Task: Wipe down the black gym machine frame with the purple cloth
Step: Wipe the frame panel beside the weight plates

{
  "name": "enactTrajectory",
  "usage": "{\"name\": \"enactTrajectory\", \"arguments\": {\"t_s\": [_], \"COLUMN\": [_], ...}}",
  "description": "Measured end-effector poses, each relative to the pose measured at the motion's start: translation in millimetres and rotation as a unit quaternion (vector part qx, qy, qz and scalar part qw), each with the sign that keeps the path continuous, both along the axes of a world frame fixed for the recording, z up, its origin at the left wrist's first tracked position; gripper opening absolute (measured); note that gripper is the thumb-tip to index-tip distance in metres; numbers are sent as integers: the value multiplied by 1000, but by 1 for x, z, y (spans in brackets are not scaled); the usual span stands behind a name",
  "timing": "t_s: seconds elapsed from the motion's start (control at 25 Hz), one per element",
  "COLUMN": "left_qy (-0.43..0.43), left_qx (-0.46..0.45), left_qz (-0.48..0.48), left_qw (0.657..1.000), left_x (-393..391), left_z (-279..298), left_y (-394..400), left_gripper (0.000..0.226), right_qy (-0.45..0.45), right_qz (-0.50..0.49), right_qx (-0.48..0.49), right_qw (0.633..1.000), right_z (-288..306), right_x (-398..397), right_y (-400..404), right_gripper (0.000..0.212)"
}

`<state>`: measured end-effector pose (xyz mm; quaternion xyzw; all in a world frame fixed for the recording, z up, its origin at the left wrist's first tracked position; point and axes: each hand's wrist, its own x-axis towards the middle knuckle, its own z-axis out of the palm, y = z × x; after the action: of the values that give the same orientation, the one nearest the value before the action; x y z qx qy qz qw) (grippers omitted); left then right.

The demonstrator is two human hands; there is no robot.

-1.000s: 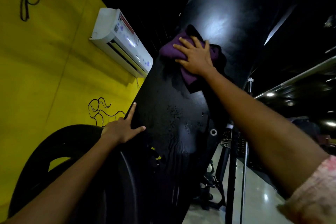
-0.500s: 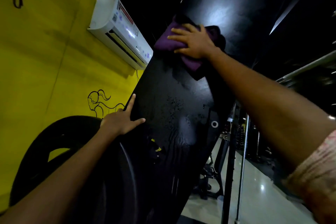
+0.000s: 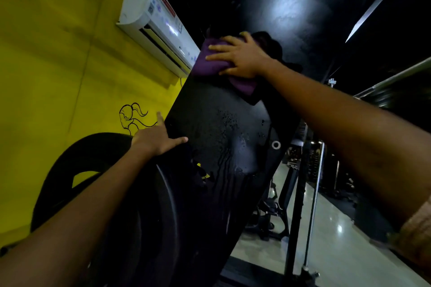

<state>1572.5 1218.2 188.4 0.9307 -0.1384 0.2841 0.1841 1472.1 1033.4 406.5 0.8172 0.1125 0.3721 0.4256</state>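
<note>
Both hands are on the job mid-wipe — my right hand [image 3: 242,58] lies flat, fingers spread, pressing the purple cloth [image 3: 210,63] high on the black frame [image 3: 219,133], my left hand [image 3: 155,138] braces open at its edge — next I should drag down through the wet streaks.

At left we see a yellow wall [image 3: 46,77] with a white air conditioner [image 3: 156,23] and line drawing [image 3: 130,115]; lower right, our view shows glossy floor [image 3: 338,251] reflecting lights.

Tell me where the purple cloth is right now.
In the head view, the purple cloth lies upper centre, pressed under the right hand against the black frame, just right of the air conditioner.
</note>
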Motion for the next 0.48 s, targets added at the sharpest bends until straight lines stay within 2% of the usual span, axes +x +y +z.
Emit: {"name": "enactTrajectory", "arguments": {"t_s": [0.12,0.2,0.28,0.36,0.44,0.48], "left_qy": [17,16,10,-21,-77,-120], "left_qx": [59,73,81,82,80,85], "left_qz": [66,58,62,59,8,-38], "left_qw": [996,996,995,995,994,988], "left_x": [-11,-16,-18,-18,-22,-24], "left_z": [2,2,-1,-6,-20,-30], "left_y": [0,1,3,7,17,23], "left_gripper": [93,83,79,78,81,83], "right_qy": [-137,-167,-107,-10,51,46], "right_qz": [27,16,3,-1,5,13], "right_qx": [166,182,116,5,-69,-65], "right_qw": [976,969,987,1000,996,997], "right_z": [-13,-40,-60,-61,-45,-37], "right_x": [6,21,29,25,15,10], "right_y": [2,19,30,28,17,11], "right_gripper": [56,58,58,57,55,55]}}
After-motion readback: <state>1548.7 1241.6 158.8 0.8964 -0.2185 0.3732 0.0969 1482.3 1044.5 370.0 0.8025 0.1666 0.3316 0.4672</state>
